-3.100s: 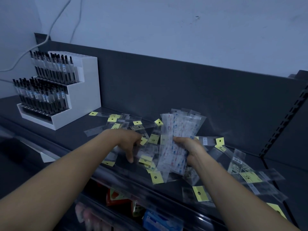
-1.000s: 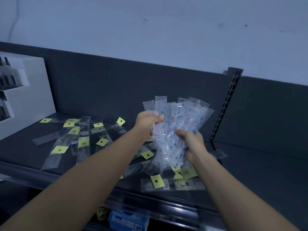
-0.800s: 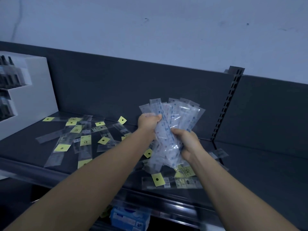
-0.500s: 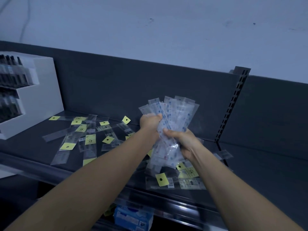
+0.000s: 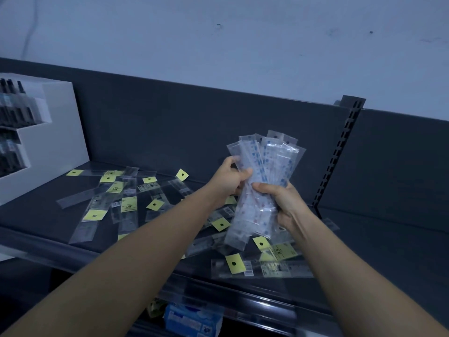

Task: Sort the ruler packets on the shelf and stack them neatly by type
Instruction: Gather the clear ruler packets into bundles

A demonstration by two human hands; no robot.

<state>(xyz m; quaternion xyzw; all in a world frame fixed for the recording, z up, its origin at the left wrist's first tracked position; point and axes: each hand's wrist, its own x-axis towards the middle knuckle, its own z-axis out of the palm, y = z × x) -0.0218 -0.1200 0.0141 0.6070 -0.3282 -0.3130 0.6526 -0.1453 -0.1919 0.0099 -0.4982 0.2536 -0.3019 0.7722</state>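
While both grip, clear crinkly packets (image 5: 263, 181) fan (long, flat) — glossy.

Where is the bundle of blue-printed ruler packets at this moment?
In the head view, right of centre, the bundle of blue-printed packets is held upright above the shelf by both the left hand and the right hand, over scattered yellow-tagged packets.

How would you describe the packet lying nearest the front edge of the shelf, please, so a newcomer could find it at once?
Start at the dark shelf and follow its front lip to just below the right hand. There the front packet lies flat and crosswise, parallel to the lip. Unlike its angled neighbours, its yellow tag sits at its left end.
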